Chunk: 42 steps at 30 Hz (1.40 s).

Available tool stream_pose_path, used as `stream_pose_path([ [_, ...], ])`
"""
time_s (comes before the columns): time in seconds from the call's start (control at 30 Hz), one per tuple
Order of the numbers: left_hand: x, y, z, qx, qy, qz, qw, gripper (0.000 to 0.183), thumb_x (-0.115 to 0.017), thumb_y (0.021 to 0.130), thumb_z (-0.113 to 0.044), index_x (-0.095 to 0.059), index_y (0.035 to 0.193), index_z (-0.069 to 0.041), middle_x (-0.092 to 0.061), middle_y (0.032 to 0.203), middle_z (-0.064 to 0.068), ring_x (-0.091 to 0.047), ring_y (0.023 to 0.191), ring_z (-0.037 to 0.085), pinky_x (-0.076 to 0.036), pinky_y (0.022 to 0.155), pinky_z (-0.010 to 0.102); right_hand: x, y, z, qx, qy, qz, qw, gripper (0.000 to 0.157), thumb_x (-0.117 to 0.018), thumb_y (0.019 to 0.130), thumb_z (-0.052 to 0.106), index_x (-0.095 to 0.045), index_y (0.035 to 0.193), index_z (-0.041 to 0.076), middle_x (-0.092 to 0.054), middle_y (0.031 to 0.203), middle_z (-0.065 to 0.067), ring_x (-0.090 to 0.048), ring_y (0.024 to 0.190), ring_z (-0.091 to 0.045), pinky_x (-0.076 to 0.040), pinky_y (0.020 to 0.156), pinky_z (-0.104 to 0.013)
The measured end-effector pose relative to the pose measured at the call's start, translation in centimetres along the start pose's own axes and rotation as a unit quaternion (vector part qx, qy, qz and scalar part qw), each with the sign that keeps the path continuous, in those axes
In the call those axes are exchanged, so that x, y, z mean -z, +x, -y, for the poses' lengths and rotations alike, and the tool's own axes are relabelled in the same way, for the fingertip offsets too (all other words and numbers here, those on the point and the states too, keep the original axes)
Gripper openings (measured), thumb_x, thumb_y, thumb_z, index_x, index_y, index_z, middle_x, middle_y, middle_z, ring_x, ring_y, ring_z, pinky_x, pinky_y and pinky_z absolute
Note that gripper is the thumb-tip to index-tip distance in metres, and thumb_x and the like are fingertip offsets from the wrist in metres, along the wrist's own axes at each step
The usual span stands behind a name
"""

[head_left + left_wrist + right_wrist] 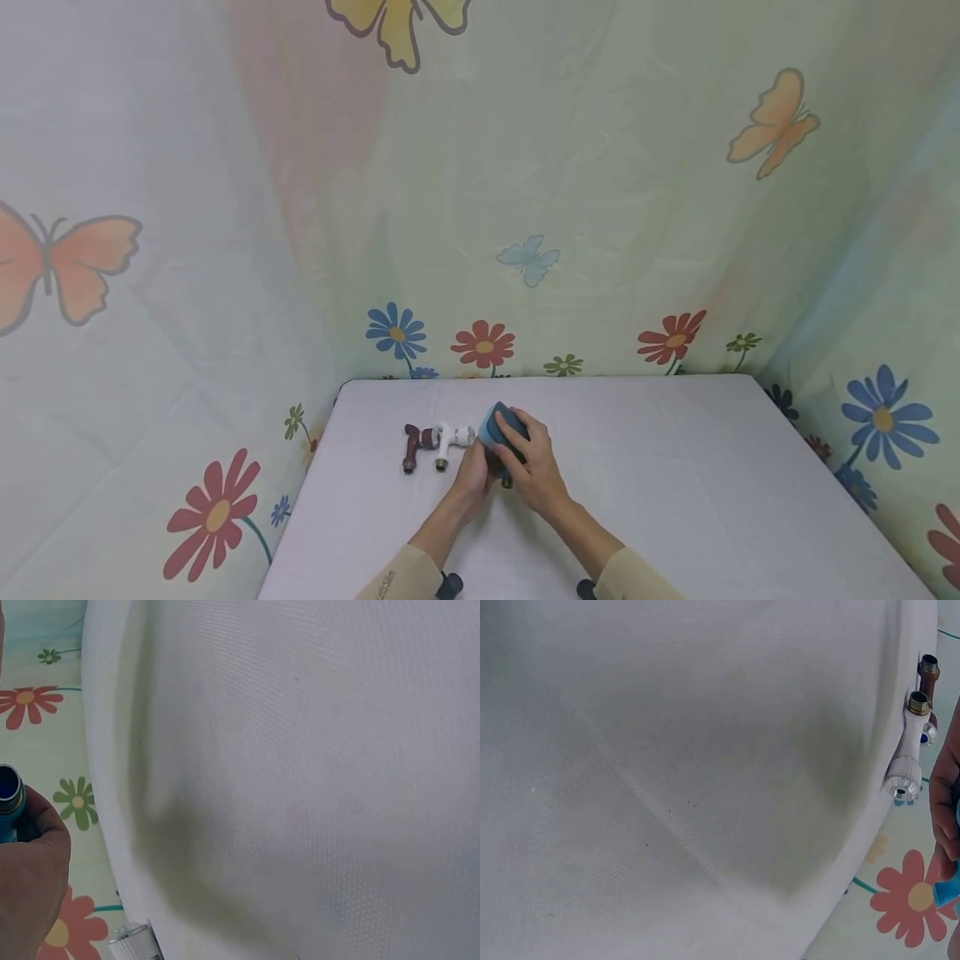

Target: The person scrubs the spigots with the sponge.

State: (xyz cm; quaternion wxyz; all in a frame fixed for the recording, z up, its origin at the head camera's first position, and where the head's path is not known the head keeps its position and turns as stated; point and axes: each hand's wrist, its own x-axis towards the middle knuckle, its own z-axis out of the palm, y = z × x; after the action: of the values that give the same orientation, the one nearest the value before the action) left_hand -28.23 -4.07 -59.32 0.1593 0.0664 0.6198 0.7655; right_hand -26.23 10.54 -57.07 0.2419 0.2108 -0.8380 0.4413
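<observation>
In the head view my right hand [538,467] grips a two-tone blue block that looks like a sponge [492,427]. Close beside it, my left hand [471,477] holds a blue tap, mostly hidden by the fingers; its threaded end [10,796] shows in the left wrist view. The sponge is held against or just over the tap; whether they touch is hidden. Left of the hands lie a white tap [443,454] with a clear-ended knob and a dark red tap [410,450], side by side on the table.
The white-covered table [675,483] extends to both sides of the hands. A curtain [615,208] printed with flowers and butterflies hangs behind and along the sides. Two dark round objects, perhaps wrist gear, show at the sleeves.
</observation>
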Motion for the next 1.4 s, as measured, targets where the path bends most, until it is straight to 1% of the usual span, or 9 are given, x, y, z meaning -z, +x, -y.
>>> stream_pose_path([
  [0.17,0.1,-0.1,0.0,-0.007,0.008,0.007,0.9999,0.063,-0.016,0.112,-0.052,-0.034,0.162,-0.017,-0.041,0.163,0.015,-0.036,0.154,0.037,-0.027,0.126,0.052,0.2,0.2,-0.1,-0.022,-0.006,0.003,1.000,0.049,-0.066,0.102,0.023,-0.056,0.151,0.020,-0.045,0.158,-0.017,-0.043,0.141,-0.039,-0.044,0.109,-0.064],
  [0.33,0.1,-0.1,-0.3,-0.010,0.011,-0.004,0.9999,0.061,-0.018,0.113,-0.047,-0.039,0.159,-0.013,-0.048,0.156,0.014,-0.045,0.146,0.033,-0.030,0.125,0.051,0.5,0.6,0.0,-0.032,-0.009,0.005,0.999,0.049,-0.067,0.102,0.026,-0.057,0.150,0.020,-0.048,0.153,-0.018,-0.045,0.134,-0.036,-0.044,0.106,-0.062],
  [0.5,0.1,0.1,-0.7,-0.015,-0.001,-0.007,0.9999,0.069,-0.021,0.112,-0.052,-0.039,0.157,-0.003,-0.045,0.157,0.019,-0.044,0.147,0.032,-0.029,0.125,0.052,0.9,0.9,-0.6,-0.055,-0.012,-0.002,0.998,0.048,-0.067,0.102,0.028,-0.059,0.149,0.020,-0.050,0.150,-0.020,-0.046,0.128,-0.036,-0.045,0.099,-0.057],
  [0.63,0.1,0.1,-1.0,-0.024,0.016,-0.005,0.9996,0.075,-0.025,0.111,-0.057,-0.040,0.154,0.003,-0.050,0.153,0.022,-0.051,0.142,0.034,-0.036,0.122,0.050,1.3,0.9,-1.7,-0.078,-0.046,-0.020,0.996,0.047,-0.069,0.100,0.027,-0.062,0.146,0.016,-0.052,0.145,-0.024,-0.047,0.124,-0.039,-0.042,0.095,-0.056],
  [0.83,0.2,-0.1,-1.0,-0.028,0.062,0.008,0.9977,0.067,-0.023,0.113,-0.051,-0.055,0.144,-0.002,-0.064,0.132,0.023,-0.061,0.126,0.038,-0.047,0.112,0.044,2.1,0.9,-2.7,-0.090,-0.091,-0.009,0.992,0.047,-0.069,0.100,0.029,-0.063,0.144,0.014,-0.053,0.142,-0.029,-0.047,0.124,-0.045,-0.037,0.094,-0.059],
  [1.1,0.7,-0.2,-1.0,-0.027,0.061,0.002,0.9977,0.079,-0.018,0.109,-0.062,-0.050,0.147,-0.001,-0.065,0.130,0.025,-0.061,0.125,0.044,-0.050,0.108,0.043,2.4,0.5,-3.2,-0.197,-0.027,0.019,0.980,0.064,-0.059,0.106,0.039,-0.038,0.162,0.017,-0.041,0.149,-0.026,-0.042,0.134,-0.043,-0.041,0.107,-0.063],
  [1.2,0.9,0.0,-1.1,-0.019,0.057,-0.005,0.9982,0.079,-0.016,0.110,-0.061,-0.044,0.150,0.001,-0.059,0.139,0.025,-0.058,0.131,0.043,-0.047,0.112,0.047,2.0,-0.1,-2.6,-0.160,0.002,0.017,0.987,0.066,-0.061,0.105,0.040,-0.035,0.163,0.021,-0.042,0.148,-0.021,-0.047,0.133,-0.039,-0.046,0.107,-0.063],
  [1.3,1.0,0.0,-1.1,-0.007,0.046,-0.009,0.9989,0.079,-0.016,0.109,-0.062,-0.040,0.154,-0.002,-0.053,0.148,0.023,-0.054,0.139,0.040,-0.041,0.118,0.052,1.5,-0.9,-1.9,-0.072,-0.001,0.018,0.997,0.065,-0.066,0.102,0.031,-0.040,0.161,0.022,-0.044,0.147,-0.019,-0.051,0.132,-0.037,-0.050,0.105,-0.061],
  [1.4,1.0,0.0,-1.2,0.005,0.027,-0.014,0.9995,0.079,-0.016,0.108,-0.066,-0.039,0.157,-0.007,-0.049,0.155,0.019,-0.048,0.146,0.035,-0.034,0.123,0.051,1.2,-1.5,-1.3,0.018,-0.031,0.021,0.999,0.068,-0.073,0.097,0.023,-0.044,0.159,0.021,-0.044,0.150,-0.017,-0.051,0.133,-0.035,-0.053,0.101,-0.058],
])
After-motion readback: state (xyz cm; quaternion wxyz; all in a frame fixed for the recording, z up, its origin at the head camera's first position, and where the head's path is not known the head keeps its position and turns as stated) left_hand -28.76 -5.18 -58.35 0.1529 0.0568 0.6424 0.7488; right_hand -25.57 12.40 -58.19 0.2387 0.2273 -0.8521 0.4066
